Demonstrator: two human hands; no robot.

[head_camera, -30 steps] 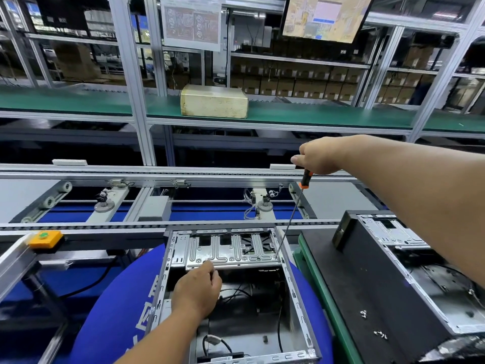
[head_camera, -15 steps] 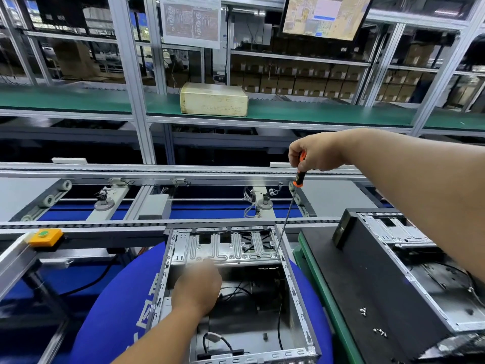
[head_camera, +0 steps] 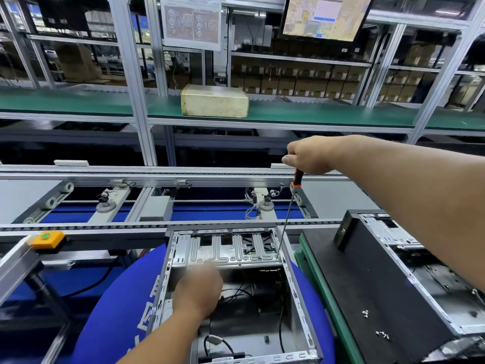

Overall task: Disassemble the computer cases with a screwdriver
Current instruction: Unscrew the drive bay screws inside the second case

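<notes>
The right hand [head_camera: 311, 154] is raised on an outstretched arm, its fingers curled in a fist. The left hand [head_camera: 197, 290] is held lower, knuckles up, its fingers hidden and blurred.

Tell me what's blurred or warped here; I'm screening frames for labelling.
Head view: left hand smeared by motion blur; right hand and screwdriver reasonably sharp; wide-angle lens bows the shelf posts outward; monitor washed out.

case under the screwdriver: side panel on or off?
Off. The open case shows its bare interior, loose cables and drive bracket from above.
</notes>
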